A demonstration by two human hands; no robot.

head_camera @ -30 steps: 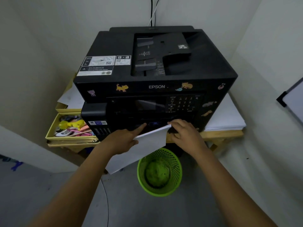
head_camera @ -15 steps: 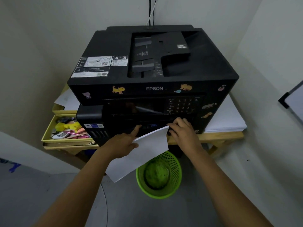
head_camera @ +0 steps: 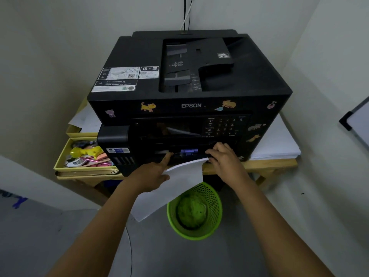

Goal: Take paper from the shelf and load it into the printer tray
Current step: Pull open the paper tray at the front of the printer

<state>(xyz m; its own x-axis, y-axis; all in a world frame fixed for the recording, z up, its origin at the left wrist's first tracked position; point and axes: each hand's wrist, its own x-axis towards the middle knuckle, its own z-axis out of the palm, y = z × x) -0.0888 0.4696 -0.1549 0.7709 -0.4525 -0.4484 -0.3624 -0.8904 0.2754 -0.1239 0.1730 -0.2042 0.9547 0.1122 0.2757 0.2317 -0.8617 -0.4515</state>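
A black Epson printer [head_camera: 191, 96] stands on a wooden table. A thin stack of white paper [head_camera: 169, 188] hangs in front of the printer's lower front opening [head_camera: 187, 153], its far edge raised toward the slot. My left hand [head_camera: 151, 176] holds the paper's left side, its index finger pointing at the opening. My right hand [head_camera: 225, 158] pinches the paper's far right corner against the printer front. Whether the tray is pulled out is hidden behind the hands and paper.
A green mesh wastebasket [head_camera: 194, 211] stands on the floor under the paper. A yellow box [head_camera: 83, 156] of pens and small items sits left of the printer. A stack of white sheets [head_camera: 277, 142] lies on the wooden table [head_camera: 269, 165] at the right. Walls close in on both sides.
The view has shifted a little, and both hands with the paper have stayed at the printer's lower front. The paper's far edge sits slightly closer to the opening.
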